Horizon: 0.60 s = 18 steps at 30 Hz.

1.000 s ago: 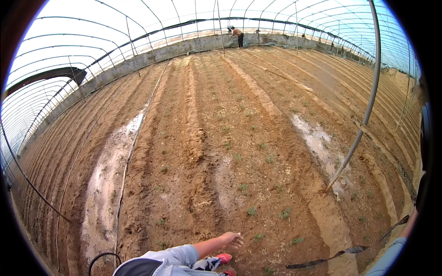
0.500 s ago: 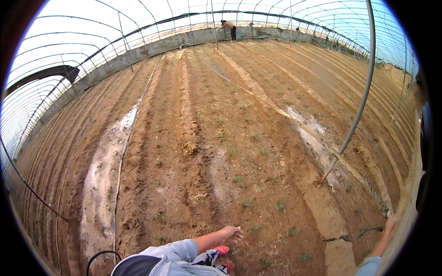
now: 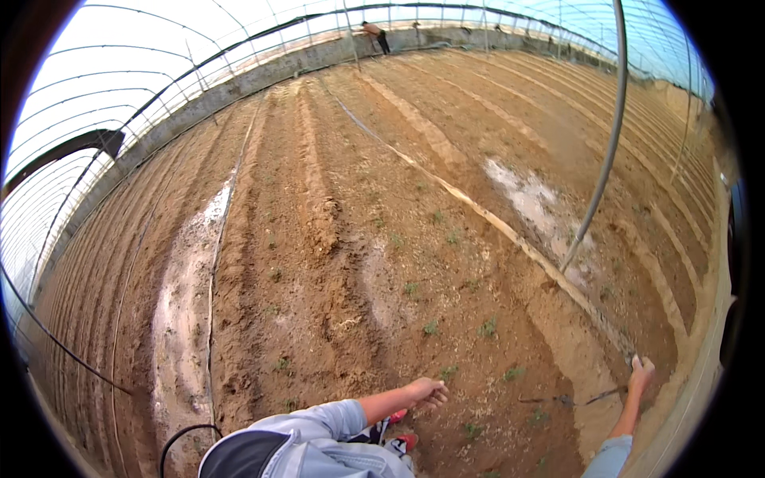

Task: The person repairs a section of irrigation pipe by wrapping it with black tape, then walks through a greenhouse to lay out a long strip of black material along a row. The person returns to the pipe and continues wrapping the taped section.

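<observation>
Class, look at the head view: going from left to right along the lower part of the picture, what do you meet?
Black hose loop → left hand → small green seedling → right hand.

No packages, labels, signs, screens.

Seedlings (image 3: 488,327) are set just ahead of the left hand (image 3: 426,392). A pole (image 3: 594,183) stands beyond the right hand (image 3: 640,373). A hose (image 3: 213,263) is laid well left of both hands.

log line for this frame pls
scene: greenhouse soil rows | left hand: loose fist above soil, empty | right hand: at thin line along bed | seedlings ahead
</observation>
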Each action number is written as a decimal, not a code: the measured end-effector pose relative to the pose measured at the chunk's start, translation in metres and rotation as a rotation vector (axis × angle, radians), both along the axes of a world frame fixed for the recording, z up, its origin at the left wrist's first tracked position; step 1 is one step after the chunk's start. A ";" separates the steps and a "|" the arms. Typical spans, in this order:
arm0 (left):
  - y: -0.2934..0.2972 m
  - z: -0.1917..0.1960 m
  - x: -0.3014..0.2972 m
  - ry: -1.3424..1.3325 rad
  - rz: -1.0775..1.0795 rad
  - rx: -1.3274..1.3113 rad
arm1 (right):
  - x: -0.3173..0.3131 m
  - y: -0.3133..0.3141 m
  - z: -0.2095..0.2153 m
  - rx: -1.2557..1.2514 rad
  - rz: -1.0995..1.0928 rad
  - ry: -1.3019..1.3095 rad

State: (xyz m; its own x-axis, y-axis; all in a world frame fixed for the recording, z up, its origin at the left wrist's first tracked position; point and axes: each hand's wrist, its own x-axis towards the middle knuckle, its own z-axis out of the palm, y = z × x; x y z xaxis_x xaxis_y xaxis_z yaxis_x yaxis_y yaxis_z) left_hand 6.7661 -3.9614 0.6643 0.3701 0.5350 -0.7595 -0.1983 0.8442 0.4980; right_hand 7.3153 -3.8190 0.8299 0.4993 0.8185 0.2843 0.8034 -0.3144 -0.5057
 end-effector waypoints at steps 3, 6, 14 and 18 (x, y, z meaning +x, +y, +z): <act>-0.001 0.003 0.008 0.016 -0.014 0.019 | 0.024 -0.003 -0.026 0.133 0.060 0.093; -0.019 0.023 -0.011 -0.001 0.048 -0.015 | -0.028 0.007 -0.015 -0.093 0.113 0.036; -0.036 0.004 -0.025 0.009 -0.064 -0.071 | -0.019 -0.049 -0.009 -0.121 -0.051 0.032; -0.023 0.005 -0.038 0.029 -0.083 -0.045 | -0.045 -0.060 -0.004 -0.129 -0.097 0.041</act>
State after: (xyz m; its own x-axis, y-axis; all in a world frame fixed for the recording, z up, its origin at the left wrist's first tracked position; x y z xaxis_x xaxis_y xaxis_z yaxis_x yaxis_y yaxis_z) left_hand 6.7283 -3.9845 0.6691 0.3890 0.4684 -0.7933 -0.1128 0.8788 0.4636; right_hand 7.2706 -3.8791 0.8257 0.5867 0.7942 0.1582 0.7458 -0.4538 -0.4877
